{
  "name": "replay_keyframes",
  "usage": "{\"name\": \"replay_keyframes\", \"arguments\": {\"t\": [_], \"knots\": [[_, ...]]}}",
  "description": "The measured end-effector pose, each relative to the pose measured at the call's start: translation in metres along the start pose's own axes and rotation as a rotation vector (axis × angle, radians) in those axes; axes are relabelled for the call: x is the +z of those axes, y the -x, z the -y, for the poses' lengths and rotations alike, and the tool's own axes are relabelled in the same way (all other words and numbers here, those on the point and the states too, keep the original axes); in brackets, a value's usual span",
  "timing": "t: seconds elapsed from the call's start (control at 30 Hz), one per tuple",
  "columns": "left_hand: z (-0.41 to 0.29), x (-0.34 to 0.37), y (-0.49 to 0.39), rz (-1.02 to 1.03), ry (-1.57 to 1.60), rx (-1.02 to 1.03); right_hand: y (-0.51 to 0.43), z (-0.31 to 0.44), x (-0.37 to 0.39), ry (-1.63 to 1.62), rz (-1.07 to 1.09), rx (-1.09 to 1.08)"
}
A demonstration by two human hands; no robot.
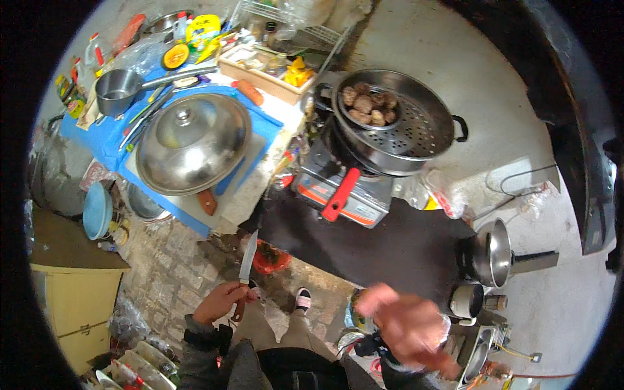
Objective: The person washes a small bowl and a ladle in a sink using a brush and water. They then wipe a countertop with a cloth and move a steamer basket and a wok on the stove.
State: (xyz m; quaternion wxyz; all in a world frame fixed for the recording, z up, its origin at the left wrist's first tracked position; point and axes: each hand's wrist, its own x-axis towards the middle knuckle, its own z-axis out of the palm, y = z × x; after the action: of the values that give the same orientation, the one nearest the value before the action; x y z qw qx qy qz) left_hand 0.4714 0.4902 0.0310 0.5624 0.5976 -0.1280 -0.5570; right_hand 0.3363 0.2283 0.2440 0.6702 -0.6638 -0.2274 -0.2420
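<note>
My left hand (226, 298), low in the head view, is closed around a kitchen knife (249, 258). The blade points away from me, and the end of its wooden handle shows below my fingers. Motion blur smears my right hand (407, 324), raised near the dark tabletop's front corner; whether it holds anything cannot be told. Ahead, a large steel steamer pot (414, 158) rests over a portable gas stove (341, 200). Inside it, a small bowl holds several brown, round, rough-skinned pieces (363, 104). A red handle (341, 194) juts out below the pot.
At the left, a domed steel lid (195, 146) lies on a blue-covered table, with a wooden handle (207, 202) poking from beneath. Nearby are a saucepan (117, 92), a cut pumpkin (176, 57) and a basket (268, 73). A red bag (270, 257) sits on the floor. Another steel pan (495, 252) is right.
</note>
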Motion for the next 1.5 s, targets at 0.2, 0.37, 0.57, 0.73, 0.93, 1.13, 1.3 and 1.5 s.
{"name": "replay_keyframes", "arguments": {"t": [0.2,0.37,0.57,0.73,0.93,1.13,1.3,1.5], "knots": [[-0.024,0.037,-0.015,0.125,-0.032,-0.028,-0.048,0.096,0.031,-0.262,0.030,-0.693],[-0.029,0.067,-0.023,0.065,-0.179,0.041,-0.031,0.124,0.024,-0.344,0.120,-0.695],[-0.029,0.100,-0.040,0.131,-0.202,0.000,0.010,0.169,0.024,-0.229,-0.122,-0.611],[-0.040,0.135,-0.048,0.220,-0.209,-0.061,0.035,0.191,-0.003,-0.346,-0.010,-0.588],[-0.043,0.179,-0.070,0.280,-0.261,-0.092,0.061,0.211,-0.026,-0.185,-0.084,-0.683],[-0.019,0.223,-0.118,0.282,-0.400,-0.005,0.081,0.227,-0.056,-0.224,-0.037,-0.726],[0.002,0.248,-0.166,0.300,-0.503,-0.045,0.090,0.232,-0.075,-0.253,0.036,-0.667],[0.020,0.262,-0.206,0.234,-0.588,-0.076,0.094,0.232,-0.086,-0.284,-0.043,-0.809]]}}
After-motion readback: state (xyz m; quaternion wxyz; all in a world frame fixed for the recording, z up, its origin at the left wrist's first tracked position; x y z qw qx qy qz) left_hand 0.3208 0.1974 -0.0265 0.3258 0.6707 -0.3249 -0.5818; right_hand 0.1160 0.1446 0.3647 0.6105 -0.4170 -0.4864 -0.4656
